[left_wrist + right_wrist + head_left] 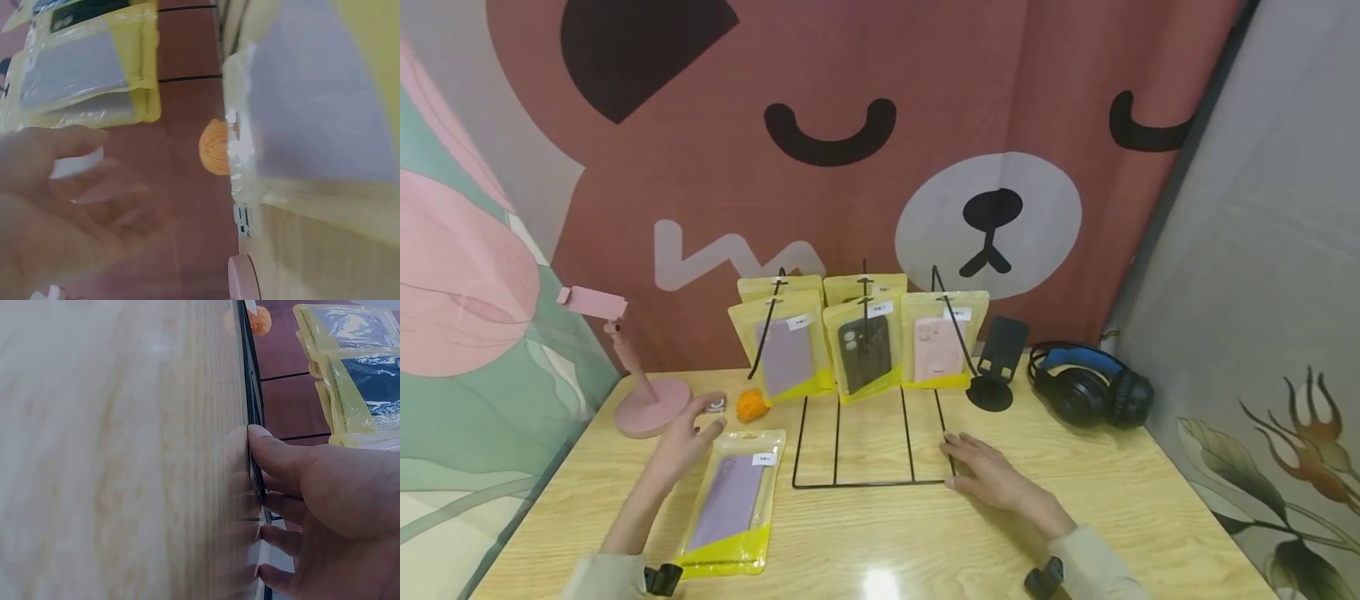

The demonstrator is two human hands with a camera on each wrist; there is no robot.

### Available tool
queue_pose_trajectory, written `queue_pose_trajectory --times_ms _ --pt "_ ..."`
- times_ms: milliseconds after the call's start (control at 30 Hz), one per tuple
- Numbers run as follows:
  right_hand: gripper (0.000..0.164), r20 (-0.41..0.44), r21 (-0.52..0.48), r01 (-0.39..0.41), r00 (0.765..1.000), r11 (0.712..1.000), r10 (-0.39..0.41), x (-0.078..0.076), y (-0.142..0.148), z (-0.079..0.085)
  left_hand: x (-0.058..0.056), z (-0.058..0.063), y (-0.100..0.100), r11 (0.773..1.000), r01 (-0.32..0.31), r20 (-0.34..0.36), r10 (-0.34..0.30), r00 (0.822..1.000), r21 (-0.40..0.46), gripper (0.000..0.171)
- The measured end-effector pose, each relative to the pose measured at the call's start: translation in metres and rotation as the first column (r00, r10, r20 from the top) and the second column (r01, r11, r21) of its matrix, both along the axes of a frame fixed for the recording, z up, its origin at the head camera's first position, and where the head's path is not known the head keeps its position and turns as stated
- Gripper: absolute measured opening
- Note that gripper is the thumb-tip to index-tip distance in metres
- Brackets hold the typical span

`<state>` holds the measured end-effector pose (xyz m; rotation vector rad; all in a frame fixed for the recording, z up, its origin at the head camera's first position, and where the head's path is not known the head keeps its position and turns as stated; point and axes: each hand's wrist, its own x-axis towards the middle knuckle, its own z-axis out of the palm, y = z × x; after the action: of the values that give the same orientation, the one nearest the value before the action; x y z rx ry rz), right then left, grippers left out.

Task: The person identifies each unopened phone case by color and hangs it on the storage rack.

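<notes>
My left hand is raised over the left of the table, fingers loosely bent, beside the top end of a clear-and-yellow pouch. That pouch lies flat and has a purple phone case inside. In the left wrist view the left hand is blurred with nothing gripped. My right hand rests at the front right corner of a black wire display rack, fingertips on the table and thumb at the bar. Similar pouches hang on its hooks, with a purple case, a dark case and a pink case in front.
An orange ball sits left of the rack, near a small silver-and-white item. A pink phone stand stands at the back left. Behind on the right are a black stand and black headphones, before a bear-print curtain.
</notes>
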<state>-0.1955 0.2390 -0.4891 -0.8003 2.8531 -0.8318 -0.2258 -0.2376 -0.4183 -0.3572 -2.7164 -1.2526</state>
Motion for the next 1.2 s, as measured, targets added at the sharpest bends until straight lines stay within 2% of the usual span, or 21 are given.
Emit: queue_pose_trajectory --times_ms 33,100,167,233,300,367,467,667,767,867,1033,1200 --pt "0.056 -0.001 0.002 -0.003 1.0 1.0 0.003 0.0 0.0 0.0 0.003 -0.004 0.0 0.998 -0.005 0.009 0.006 1.0 -0.059 0.047" --pt "0.056 -0.002 0.003 -0.007 1.0 1.0 0.007 0.0 0.0 0.0 0.011 -0.012 0.0 0.98 -0.026 0.047 0.036 0.998 -0.195 0.052" --pt "0.056 -0.002 0.006 -0.007 1.0 1.0 0.007 0.0 0.001 0.0 0.019 -0.019 0.003 0.947 -0.045 0.111 0.084 0.99 -0.318 0.061" --pt "0.056 0.0 0.004 -0.002 1.0 1.0 0.002 -0.001 0.001 0.0 0.027 -0.023 0.006 0.903 -0.05 0.167 0.133 0.977 -0.426 0.069" --pt "0.056 0.001 0.003 0.004 1.0 1.0 -0.004 -0.001 0.002 0.0 0.032 -0.027 0.009 0.87 -0.055 0.206 0.177 0.962 -0.49 0.076" --pt "0.056 0.003 0.001 0.007 1.0 1.0 -0.007 -0.001 0.002 -0.001 0.037 -0.029 0.012 0.844 -0.061 0.217 0.205 0.954 -0.532 0.083" --pt "0.057 0.008 -0.001 0.006 1.0 1.0 -0.006 0.0 0.003 -0.001 0.043 -0.032 0.017 0.822 -0.064 0.228 0.231 0.946 -0.566 0.091" --pt "0.058 0.007 0.006 0.002 1.0 1.0 -0.002 0.0 0.002 -0.001 0.051 -0.037 0.023 0.826 -0.042 0.255 0.222 0.941 -0.562 0.102" --pt "0.058 0.004 0.008 0.0 1.0 1.0 0.0 -0.001 0.001 -0.001 0.052 -0.038 0.023 0.826 -0.035 0.242 0.205 0.948 -0.563 0.098" --pt "0.058 0.003 0.009 -0.004 1.0 1.0 0.004 -0.002 0.001 -0.001 0.052 -0.04 0.024 0.835 -0.03 0.217 0.178 0.96 -0.55 0.09" --pt "0.057 0.005 0.007 -0.001 1.0 1.0 0.001 -0.002 0.001 0.0 0.05 -0.043 0.025 0.872 -0.037 0.19 0.147 0.971 -0.488 0.082" --pt "0.058 -0.001 0.009 0.0 1.0 1.0 0.0 -0.001 0.001 -0.001 0.05 -0.047 0.026 0.931 -0.061 0.146 0.121 0.982 -0.36 0.08"
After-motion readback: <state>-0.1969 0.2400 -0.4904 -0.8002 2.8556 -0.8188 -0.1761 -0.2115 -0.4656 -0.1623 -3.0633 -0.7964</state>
